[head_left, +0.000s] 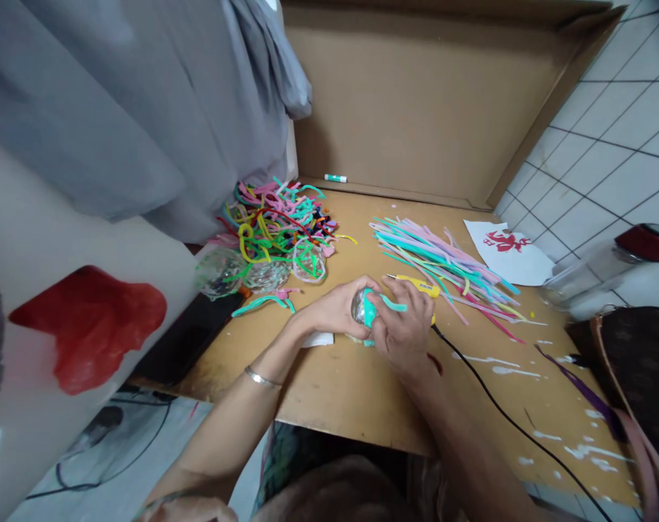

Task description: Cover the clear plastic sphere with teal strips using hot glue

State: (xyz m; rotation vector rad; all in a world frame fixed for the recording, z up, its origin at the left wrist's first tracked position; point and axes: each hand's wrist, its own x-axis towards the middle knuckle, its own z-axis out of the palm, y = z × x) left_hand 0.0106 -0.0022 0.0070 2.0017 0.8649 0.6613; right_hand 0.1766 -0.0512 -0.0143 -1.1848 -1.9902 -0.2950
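Clear round object [357,308] between left hand [337,306], gripping it, and right hand [404,330], pinching turquoise strip [369,310] across it (end jutting).

"What's that clear, rounded object [356,307] like?"

"Glossy and see-through, held up just off the view's centre, between four and five o'clock. Much of it is hidden."

"And the teal strip [369,310]?"

"It lies against the object's three o'clock side, running roughly twelve to six. A slim teal end [397,307] sticks out towards three; I can't tell whether they're one piece."
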